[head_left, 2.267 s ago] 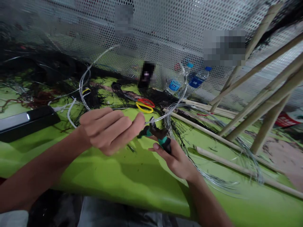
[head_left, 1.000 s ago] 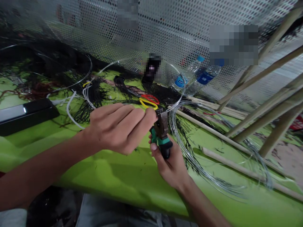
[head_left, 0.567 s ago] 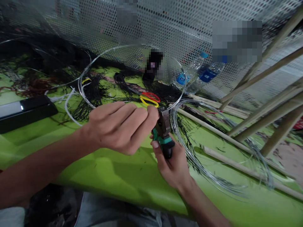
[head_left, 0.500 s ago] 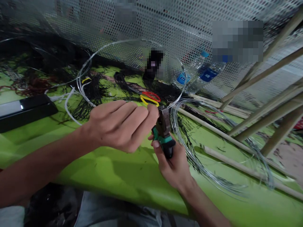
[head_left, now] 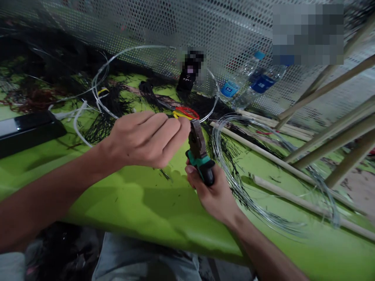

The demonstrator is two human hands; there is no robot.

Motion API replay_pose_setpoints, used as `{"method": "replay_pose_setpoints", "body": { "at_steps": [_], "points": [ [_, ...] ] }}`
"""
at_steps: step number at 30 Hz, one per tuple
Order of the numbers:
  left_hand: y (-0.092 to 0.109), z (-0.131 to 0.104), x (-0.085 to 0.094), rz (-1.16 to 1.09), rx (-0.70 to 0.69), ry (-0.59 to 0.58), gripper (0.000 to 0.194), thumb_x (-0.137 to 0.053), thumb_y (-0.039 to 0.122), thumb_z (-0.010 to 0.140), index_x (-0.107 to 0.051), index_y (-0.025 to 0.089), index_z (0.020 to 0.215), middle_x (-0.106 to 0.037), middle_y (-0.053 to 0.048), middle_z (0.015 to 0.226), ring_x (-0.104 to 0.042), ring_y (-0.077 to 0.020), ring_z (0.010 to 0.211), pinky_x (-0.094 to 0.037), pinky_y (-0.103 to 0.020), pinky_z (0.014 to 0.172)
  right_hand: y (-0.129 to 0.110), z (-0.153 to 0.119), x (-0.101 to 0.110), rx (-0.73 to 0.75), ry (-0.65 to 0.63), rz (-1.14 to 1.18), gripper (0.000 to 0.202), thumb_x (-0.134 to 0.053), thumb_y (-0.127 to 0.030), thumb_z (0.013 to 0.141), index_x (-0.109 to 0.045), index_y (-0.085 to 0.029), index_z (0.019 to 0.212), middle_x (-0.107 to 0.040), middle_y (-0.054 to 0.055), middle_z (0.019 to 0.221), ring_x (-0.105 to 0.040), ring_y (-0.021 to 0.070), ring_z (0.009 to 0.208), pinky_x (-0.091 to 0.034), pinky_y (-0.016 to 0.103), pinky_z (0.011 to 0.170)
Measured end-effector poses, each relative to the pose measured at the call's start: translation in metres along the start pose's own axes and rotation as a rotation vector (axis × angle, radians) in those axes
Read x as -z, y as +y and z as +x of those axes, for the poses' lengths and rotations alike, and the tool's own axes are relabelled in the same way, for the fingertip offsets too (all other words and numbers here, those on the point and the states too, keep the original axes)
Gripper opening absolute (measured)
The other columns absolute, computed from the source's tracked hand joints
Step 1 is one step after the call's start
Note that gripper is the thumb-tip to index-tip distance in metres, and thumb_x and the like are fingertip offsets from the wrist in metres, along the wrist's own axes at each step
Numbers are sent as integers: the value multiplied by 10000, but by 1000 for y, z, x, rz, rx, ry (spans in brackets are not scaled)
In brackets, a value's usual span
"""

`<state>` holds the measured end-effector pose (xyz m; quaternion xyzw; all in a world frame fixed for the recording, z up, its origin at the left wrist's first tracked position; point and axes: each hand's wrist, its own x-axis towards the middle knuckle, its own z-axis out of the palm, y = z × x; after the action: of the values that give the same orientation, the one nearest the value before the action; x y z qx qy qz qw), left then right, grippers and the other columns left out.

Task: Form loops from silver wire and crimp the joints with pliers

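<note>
My right hand [head_left: 215,195] is wrapped round the black and green handles of a pair of pliers [head_left: 198,146], whose metal jaws point up. To the left, my left hand [head_left: 152,138] is closed, back of the hand up, beside the jaws. A ring of clear wire [head_left: 133,47] rises behind my left hand, and its ends run down to the fingers and the jaws. The fingertips are hidden, but the hand appears to grip this ring. Red and yellow handled scissors [head_left: 187,113] lie just beyond the jaws.
A coil of loose wire [head_left: 218,146] lies right of the pliers on the green table [head_left: 164,210]. Wooden sticks [head_left: 263,156] cross the right side. Bottles [head_left: 230,89] and a black box-like object [head_left: 186,80] stand by the mesh panel [head_left: 140,27]. A black case [head_left: 32,130] lies left.
The pliers have tilted slightly and sit a little further left, with the jaws close to my left fingers. Both hands appear slightly higher in view, and the wire ring has shifted left.
</note>
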<state>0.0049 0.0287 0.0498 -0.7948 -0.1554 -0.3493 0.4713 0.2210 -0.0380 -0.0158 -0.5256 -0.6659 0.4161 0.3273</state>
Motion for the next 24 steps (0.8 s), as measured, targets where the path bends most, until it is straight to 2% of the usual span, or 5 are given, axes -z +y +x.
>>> {"method": "replay_pose_setpoints", "body": {
  "at_steps": [3,9,14,17,24],
  "points": [
    [2,-4,-7,-154,163,-9,280,-553,94,974,-640,156,715,-376,71,495,-431,-42,374,-210,-194,381,0,5,4,-16,-42,-7,272,-544,-467,1011,-579,-202,964,-463,-46,655,-404,110,553,-338,270,512],
    [7,-10,-8,-65,257,24,55,-670,168,938,-714,139,925,-654,41,592,-592,-99,439,-372,-254,387,-2,6,20,-49,16,-101,370,-581,-536,990,-650,-182,910,-465,-29,647,-387,103,551,-326,250,463],
    [4,-2,2,-128,328,52,69,-683,130,925,-734,152,885,-682,62,567,-591,-83,409,-395,-240,377,-1,1,24,-116,57,137,474,-615,-592,960,-687,-167,1155,-674,55,830,-628,173,680,-592,302,536],
    [8,-4,4,-173,345,53,31,-728,120,886,-744,137,907,-724,30,622,-627,-111,442,-432,-267,384,-1,0,24,-90,50,192,452,-645,-568,952,-694,-158,1138,-753,123,1049,-707,212,808,-649,326,579],
    [17,-7,8,-285,465,52,44,-701,154,936,-716,139,898,-749,4,729,-674,-120,567,-524,-260,572,10,-4,22,110,116,102,332,-611,-418,1007,-685,-208,1253,-735,119,1154,-717,263,1017,-690,409,751]
  ]
}}
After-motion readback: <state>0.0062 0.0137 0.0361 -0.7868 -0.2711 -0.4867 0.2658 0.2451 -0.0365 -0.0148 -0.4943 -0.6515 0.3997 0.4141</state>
